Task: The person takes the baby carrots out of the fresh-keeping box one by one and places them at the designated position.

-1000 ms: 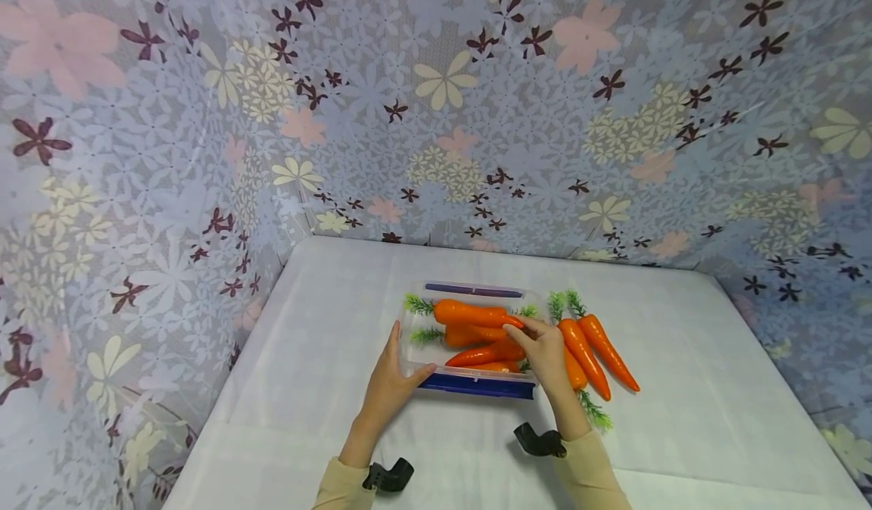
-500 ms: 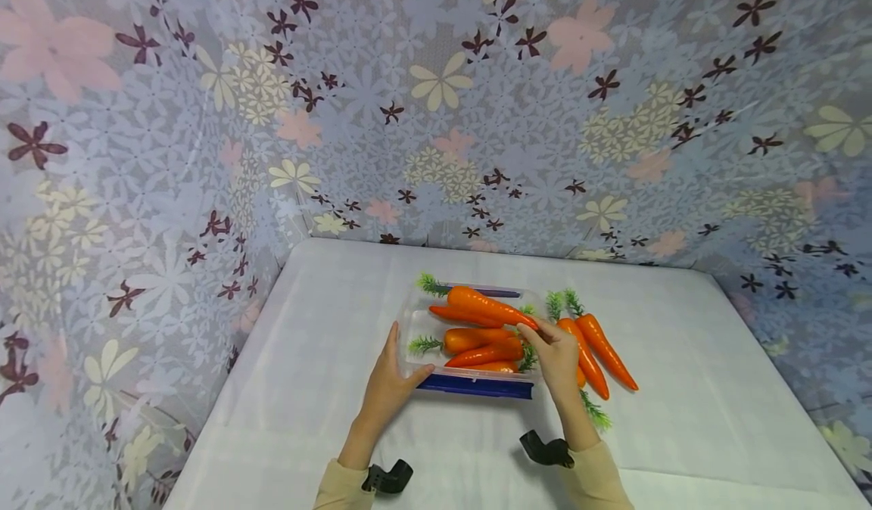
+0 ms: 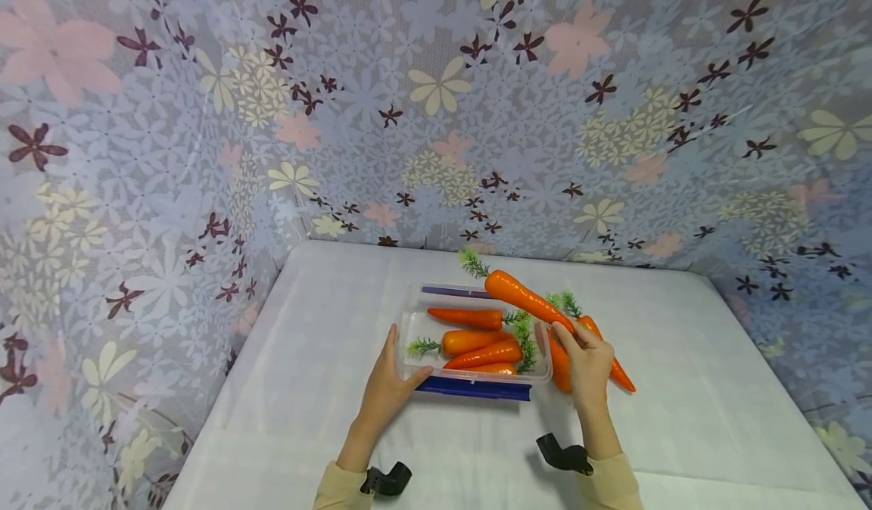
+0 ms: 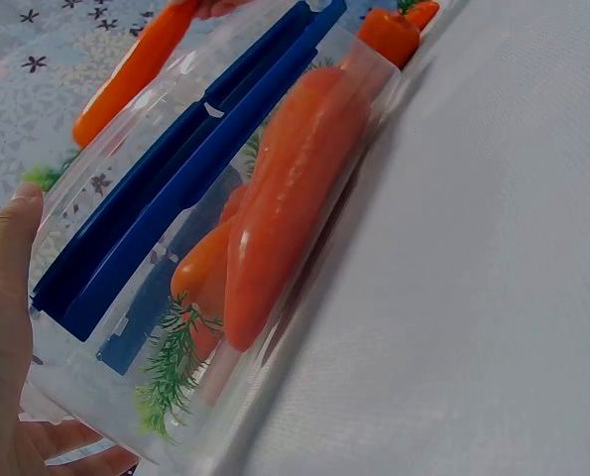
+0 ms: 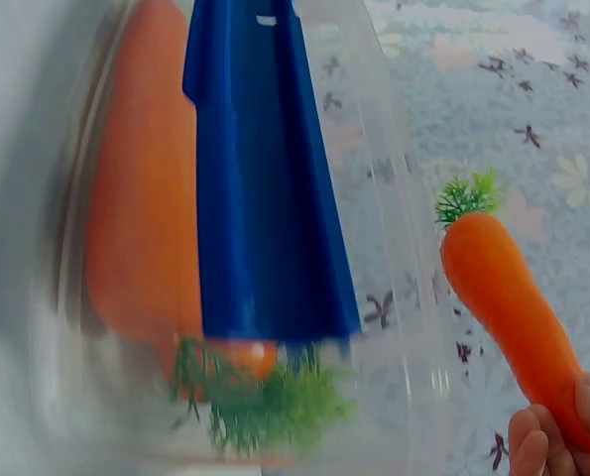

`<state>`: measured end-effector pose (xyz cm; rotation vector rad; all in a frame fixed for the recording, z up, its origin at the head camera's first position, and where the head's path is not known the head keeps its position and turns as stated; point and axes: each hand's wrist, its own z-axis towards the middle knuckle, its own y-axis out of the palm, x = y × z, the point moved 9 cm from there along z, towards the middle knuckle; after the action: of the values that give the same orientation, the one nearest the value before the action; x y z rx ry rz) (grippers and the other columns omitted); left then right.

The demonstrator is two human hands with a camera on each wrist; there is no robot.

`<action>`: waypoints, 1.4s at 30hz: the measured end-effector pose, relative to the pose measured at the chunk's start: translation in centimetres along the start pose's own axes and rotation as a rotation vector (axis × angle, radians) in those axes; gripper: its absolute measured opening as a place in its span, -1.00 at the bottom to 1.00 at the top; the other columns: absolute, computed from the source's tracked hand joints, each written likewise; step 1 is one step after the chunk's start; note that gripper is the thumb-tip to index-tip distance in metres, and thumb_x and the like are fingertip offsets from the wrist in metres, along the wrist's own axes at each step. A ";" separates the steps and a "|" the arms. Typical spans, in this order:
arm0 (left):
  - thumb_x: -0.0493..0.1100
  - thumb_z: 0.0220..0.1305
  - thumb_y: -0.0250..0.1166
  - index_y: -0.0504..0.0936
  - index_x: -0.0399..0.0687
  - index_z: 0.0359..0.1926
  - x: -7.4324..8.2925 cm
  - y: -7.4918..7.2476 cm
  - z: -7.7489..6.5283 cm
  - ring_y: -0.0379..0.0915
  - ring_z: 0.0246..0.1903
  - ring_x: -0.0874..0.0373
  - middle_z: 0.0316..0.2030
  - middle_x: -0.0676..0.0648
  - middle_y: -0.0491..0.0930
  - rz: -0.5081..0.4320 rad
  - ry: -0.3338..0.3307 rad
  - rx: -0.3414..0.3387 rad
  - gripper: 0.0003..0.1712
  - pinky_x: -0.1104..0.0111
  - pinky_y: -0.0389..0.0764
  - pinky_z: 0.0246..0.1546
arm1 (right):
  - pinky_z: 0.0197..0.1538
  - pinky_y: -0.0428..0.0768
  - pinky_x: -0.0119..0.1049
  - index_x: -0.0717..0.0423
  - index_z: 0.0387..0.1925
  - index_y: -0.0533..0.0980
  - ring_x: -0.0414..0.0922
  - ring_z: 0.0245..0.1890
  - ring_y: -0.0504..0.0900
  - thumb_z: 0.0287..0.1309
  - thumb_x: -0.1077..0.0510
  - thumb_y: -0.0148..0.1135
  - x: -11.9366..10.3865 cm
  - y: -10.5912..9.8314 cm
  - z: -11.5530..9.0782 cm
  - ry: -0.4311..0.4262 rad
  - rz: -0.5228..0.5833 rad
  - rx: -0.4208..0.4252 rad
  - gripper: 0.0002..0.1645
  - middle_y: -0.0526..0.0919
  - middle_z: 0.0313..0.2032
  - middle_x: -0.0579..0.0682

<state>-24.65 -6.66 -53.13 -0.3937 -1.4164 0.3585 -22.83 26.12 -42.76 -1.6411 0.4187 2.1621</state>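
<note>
My right hand (image 3: 590, 359) pinches green-topped orange carrot (image 3: 523, 296) by tip, long axis slanting left toward far edge of white-clothed table (image 3: 327, 306); left hand (image 3: 390, 383), unclenched, touches clear plastic blue-latched box (image 3: 473, 387).

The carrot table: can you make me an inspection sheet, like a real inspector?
Surface: white table.
Job's things: clear box with blue flaps; four carrots visible inside; one raised carrot; more carrots to the box's right.
Clutter: nothing seen.
Hands: left hand touches the box's left end; right hand pinches the raised carrot's tip. Each arm wears a black wrist device.
Cables: nothing seen.
Surroundings: flowered backdrop behind the table and at both sides.
</note>
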 end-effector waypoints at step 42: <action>0.22 0.07 0.36 -0.08 -0.12 0.49 0.4 -0.1 -0.1 0.10 0.39 -0.24 0.43 -0.30 0.08 0.002 -0.009 0.010 0.16 -0.11 0.18 0.35 | -0.47 0.50 -0.70 0.59 -0.16 0.56 -0.49 -0.66 0.54 0.11 0.32 0.29 5.8 -13.0 1.5 0.010 -0.123 0.372 -0.65 0.59 -0.67 -0.47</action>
<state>-24.55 -6.62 -52.76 -0.3859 -1.4231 0.3689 -19.23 38.99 -47.97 -1.4297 0.6605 1.8538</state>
